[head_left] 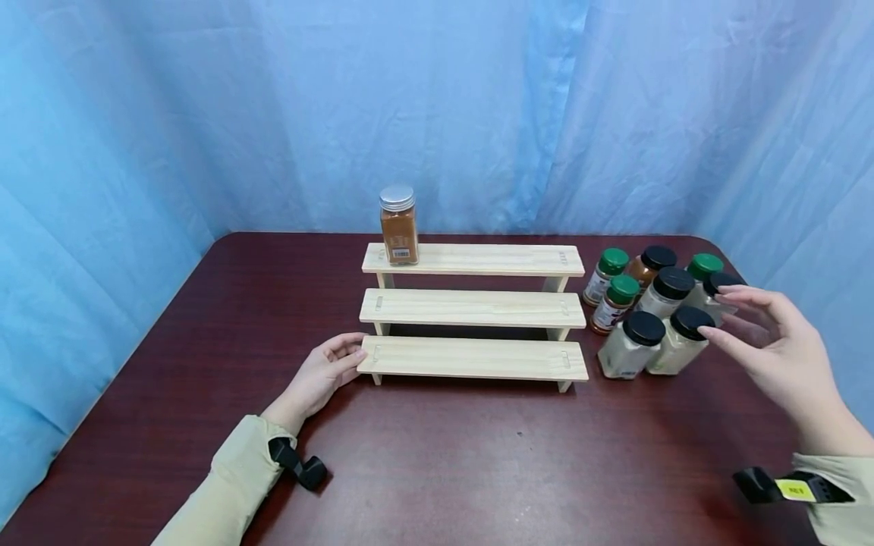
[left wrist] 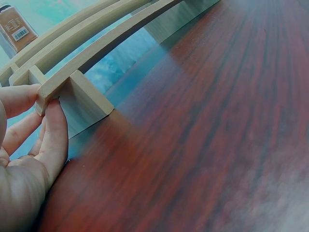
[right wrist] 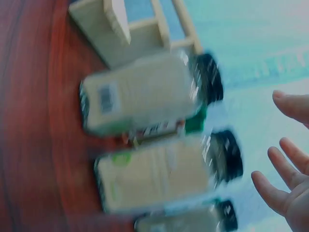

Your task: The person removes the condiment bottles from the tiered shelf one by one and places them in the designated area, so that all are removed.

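Observation:
A three-tier wooden rack stands on the table. My left hand pinches the left end of its lowest board; the left wrist view shows the thumb and fingers on the board's corner. On the left of the top tier stands a spice jar with brown contents and a silver lid. To the right of the rack several spice jars stand in a cluster. Beside and above them is my right hand, fingers spread and holding nothing. In the right wrist view it is apart from a black-lidded jar.
Green-lidded small bottles stand close to the rack's right end, with black-lidded jars packed against them. Blue curtains hang behind and beside the dark red-brown table.

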`<state>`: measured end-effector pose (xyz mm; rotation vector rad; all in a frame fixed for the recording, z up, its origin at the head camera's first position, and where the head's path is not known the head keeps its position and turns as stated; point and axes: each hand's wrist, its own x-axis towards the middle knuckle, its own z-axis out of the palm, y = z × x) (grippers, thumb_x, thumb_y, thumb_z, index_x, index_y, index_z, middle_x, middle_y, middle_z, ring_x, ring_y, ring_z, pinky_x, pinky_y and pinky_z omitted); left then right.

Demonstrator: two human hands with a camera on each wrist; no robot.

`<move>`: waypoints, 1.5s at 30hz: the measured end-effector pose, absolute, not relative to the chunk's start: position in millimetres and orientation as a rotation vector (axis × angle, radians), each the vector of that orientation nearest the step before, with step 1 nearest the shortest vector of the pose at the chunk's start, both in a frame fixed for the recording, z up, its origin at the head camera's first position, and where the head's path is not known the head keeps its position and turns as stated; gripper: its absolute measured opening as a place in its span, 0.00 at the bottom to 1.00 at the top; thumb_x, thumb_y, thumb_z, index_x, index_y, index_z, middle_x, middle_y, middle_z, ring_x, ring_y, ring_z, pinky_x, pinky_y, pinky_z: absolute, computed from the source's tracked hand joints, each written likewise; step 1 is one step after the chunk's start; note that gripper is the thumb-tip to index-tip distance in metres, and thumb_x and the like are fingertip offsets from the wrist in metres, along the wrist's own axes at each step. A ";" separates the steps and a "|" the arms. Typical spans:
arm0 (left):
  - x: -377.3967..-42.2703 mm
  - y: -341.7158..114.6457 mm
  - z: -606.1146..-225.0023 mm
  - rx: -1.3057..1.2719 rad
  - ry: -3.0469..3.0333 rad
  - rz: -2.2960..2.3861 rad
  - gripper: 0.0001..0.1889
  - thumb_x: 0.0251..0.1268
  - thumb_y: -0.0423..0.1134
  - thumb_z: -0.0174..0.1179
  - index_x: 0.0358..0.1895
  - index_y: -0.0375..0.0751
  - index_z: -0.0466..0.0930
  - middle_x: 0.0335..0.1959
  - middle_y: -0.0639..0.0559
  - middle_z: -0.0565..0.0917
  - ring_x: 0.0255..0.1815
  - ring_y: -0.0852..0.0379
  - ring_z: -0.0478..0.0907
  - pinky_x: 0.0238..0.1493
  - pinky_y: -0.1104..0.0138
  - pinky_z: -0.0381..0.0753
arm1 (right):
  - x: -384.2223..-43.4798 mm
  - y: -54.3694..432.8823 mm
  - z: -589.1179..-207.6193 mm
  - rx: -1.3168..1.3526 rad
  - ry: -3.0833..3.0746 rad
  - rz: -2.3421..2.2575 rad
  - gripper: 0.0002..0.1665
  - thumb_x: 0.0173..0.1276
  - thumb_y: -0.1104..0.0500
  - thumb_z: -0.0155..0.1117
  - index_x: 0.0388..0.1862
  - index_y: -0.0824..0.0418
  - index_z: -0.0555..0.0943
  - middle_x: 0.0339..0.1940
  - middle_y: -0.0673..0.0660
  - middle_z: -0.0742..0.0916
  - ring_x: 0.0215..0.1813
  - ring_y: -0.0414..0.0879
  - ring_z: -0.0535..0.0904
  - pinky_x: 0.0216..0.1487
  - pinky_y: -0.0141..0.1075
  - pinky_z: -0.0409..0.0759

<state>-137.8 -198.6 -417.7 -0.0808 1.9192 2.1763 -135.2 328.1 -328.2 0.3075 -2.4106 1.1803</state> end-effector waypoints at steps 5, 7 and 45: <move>-137.4 -198.4 -417.9 -0.083 1.916 2.178 0.22 0.69 0.30 0.51 0.64 0.28 0.61 0.38 0.55 0.76 0.36 0.66 0.77 0.41 0.75 0.79 | -132.8 304.6 -316.8 0.490 -2.332 1.272 0.31 0.53 0.83 0.60 0.58 0.70 0.71 0.57 0.41 0.76 0.56 0.27 0.74 0.50 0.14 0.70; -137.1 -198.0 -417.9 -0.083 1.911 2.181 0.22 0.69 0.30 0.51 0.64 0.28 0.61 0.38 0.56 0.76 0.36 0.66 0.77 0.40 0.75 0.79 | -133.0 295.9 -314.0 0.558 -2.320 1.304 0.32 0.51 0.85 0.60 0.57 0.72 0.71 0.58 0.44 0.76 0.56 0.29 0.75 0.51 0.15 0.71; -137.4 -198.4 -416.9 -0.072 1.928 2.179 0.23 0.69 0.29 0.50 0.64 0.27 0.60 0.36 0.57 0.75 0.36 0.67 0.77 0.40 0.75 0.79 | -190.0 148.0 -306.2 0.765 -2.259 1.748 0.29 0.62 0.70 0.63 0.61 0.60 0.67 0.56 0.47 0.76 0.57 0.38 0.73 0.58 0.28 0.74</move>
